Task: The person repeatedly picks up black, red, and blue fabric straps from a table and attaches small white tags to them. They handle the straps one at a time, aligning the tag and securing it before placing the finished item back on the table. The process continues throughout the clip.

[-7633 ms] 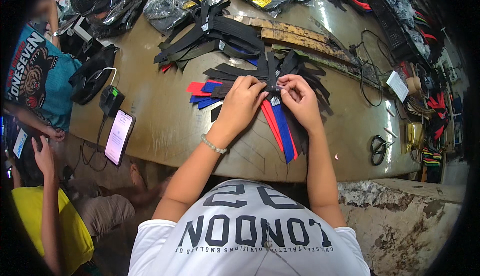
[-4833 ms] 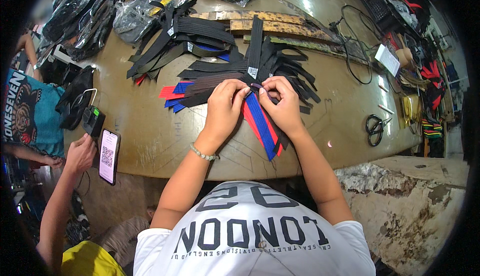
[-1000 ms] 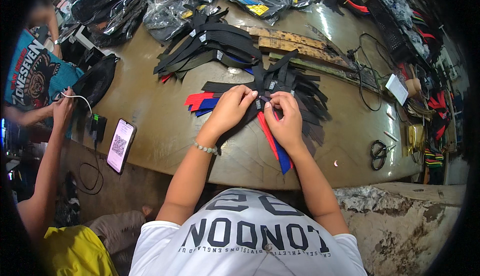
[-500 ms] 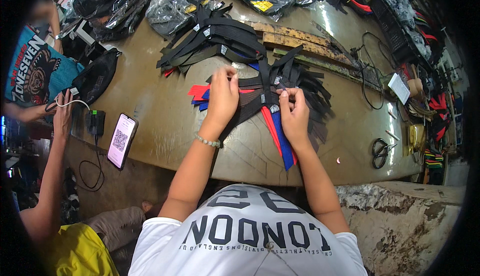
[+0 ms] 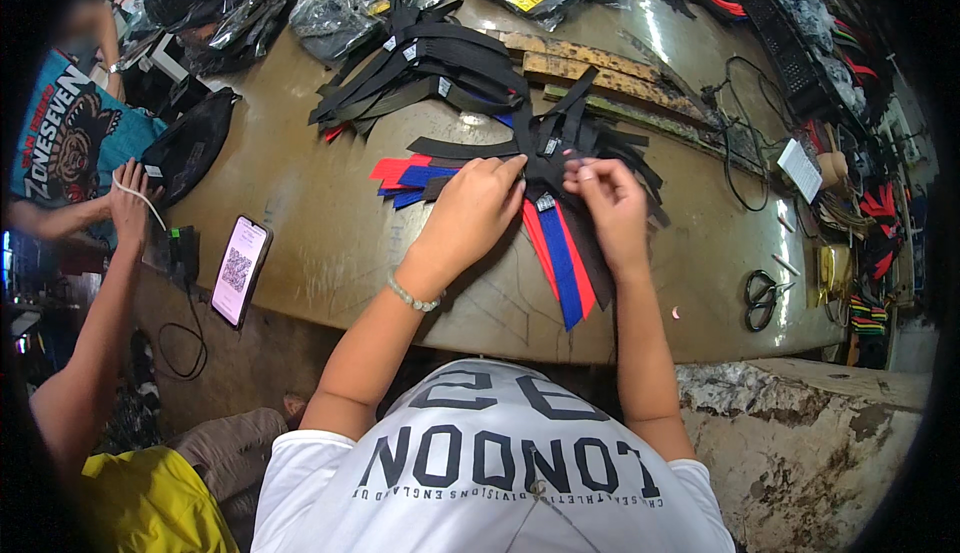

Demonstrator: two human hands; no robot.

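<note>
A fan of black straps lies crossed on the table in front of me, with small white labels near its middle. Red and blue strap ends stick out on its left, and a blue strap between red ones points toward me. My left hand is closed at the crossing, its fingertips on a black strap. Just right of there, my right hand is raised over the straps with thumb and forefinger pinched. Whatever sits in that pinch is too small to name.
Behind lies another pile of black straps, with wooden bars to its right. Black scissors rest at the right. A phone lies left, near a co-worker's hand and a black bag. Plastic-wrapped bundles line the back.
My left hand has come down and right onto the strap crossing. My right hand has shifted slightly right, off the label. The straps have moved a little, and the phone looks slightly shifted left.
</note>
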